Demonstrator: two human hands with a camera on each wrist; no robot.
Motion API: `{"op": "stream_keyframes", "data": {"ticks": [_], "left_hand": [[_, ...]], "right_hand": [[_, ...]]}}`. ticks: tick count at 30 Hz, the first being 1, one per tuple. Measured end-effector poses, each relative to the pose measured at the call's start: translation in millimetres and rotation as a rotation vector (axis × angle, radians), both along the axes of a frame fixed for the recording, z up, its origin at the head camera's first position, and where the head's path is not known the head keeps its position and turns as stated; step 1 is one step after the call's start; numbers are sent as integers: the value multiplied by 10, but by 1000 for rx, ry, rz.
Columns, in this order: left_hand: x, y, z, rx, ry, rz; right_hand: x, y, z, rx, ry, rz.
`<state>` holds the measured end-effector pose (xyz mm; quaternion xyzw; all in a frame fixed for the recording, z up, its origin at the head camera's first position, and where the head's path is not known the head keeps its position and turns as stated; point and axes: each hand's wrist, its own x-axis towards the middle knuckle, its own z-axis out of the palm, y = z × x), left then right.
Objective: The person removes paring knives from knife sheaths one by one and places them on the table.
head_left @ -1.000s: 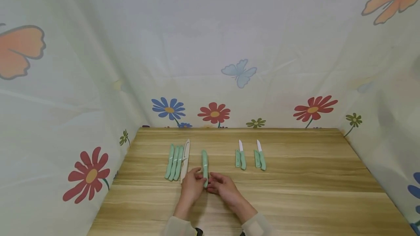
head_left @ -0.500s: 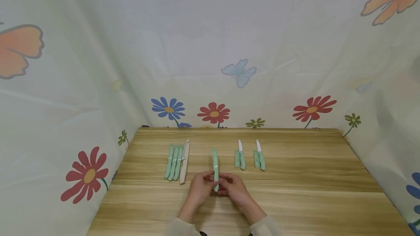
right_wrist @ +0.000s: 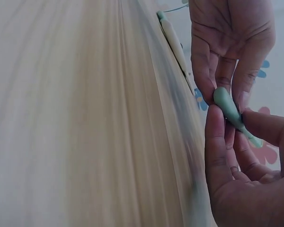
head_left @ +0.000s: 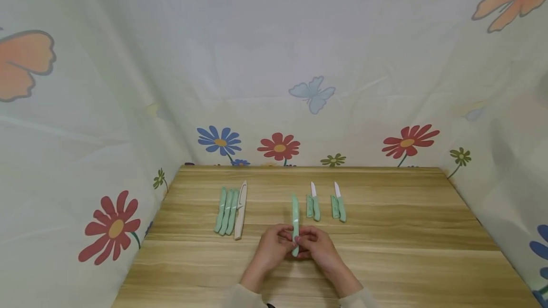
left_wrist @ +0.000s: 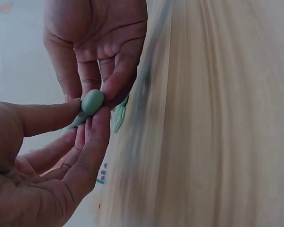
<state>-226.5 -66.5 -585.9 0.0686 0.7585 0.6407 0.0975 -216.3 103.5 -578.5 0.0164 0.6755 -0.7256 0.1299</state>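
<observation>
Both hands pinch a mint-green sheathed paring knife [head_left: 296, 215] by its handle, its tip pointing to the back of the table. My left hand [head_left: 274, 245] is on its left side, and my right hand [head_left: 318, 247] meets it from the right. The rounded handle end [left_wrist: 92, 101] shows between thumbs and fingers in the left wrist view. In the right wrist view the handle [right_wrist: 228, 108] slants between the fingertips of both hands. Fingers hide part of the handle.
Left on the wooden table [head_left: 385, 270] lie several sheathed green knives [head_left: 227, 213] beside a longer beige knife [head_left: 241, 213]. Two unsheathed paring knives, one nearer [head_left: 316, 208] and one farther right [head_left: 341, 209], have green sheaths [head_left: 309, 206] beside them. A flowered curtain [head_left: 257, 61] surrounds the table.
Both hands and the sheathed knife have moved right, away from the beige knife. The right fingers, earlier beside the handle, now pinch it too. The other knives stay put.
</observation>
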Motion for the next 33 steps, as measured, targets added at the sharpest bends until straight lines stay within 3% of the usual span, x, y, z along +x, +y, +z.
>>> {"op": "stream_keyframes", "data": {"ticks": [20,33], "left_hand": [[92,247,-10,-51,27,-36],[69,254,-33,-62,25,-80]], "right_hand": [[144,232,25,90,-1,-60],[173,310,-18,92,5,-43]]}}
